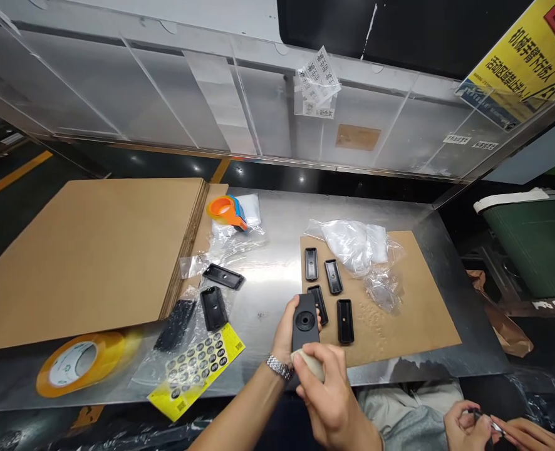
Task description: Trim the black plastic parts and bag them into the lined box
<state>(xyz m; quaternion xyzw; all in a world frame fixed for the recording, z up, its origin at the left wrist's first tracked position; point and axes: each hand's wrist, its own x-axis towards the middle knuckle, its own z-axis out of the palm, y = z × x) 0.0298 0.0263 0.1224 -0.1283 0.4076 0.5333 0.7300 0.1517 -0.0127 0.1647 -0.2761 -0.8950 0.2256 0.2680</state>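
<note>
My left hand (284, 330) is wrapped round a black rectangular plastic case (306, 321) with a round recess in its face. A metal-band watch sits on that wrist. In my right hand (330, 396) is a wadded off-white cloth or pad (313, 367), pinched between thumb and fingers at the case's near end; whether it presses on the case I cannot tell. Just beyond, several open black plastic trays, one of them a tray (346, 321) to the right, lie on a flat cardboard sheet (413, 300). The held case partly covers one tray.
Stacked cardboard (94, 250) fills the left, with a tape roll (77, 364) in front. A yellow sticker sheet (233, 341), more black trays (213, 308) and an orange tape dispenser (230, 212) lie nearby. Plastic bags (352, 244) are behind. Another person's hands (470, 426) work lower right.
</note>
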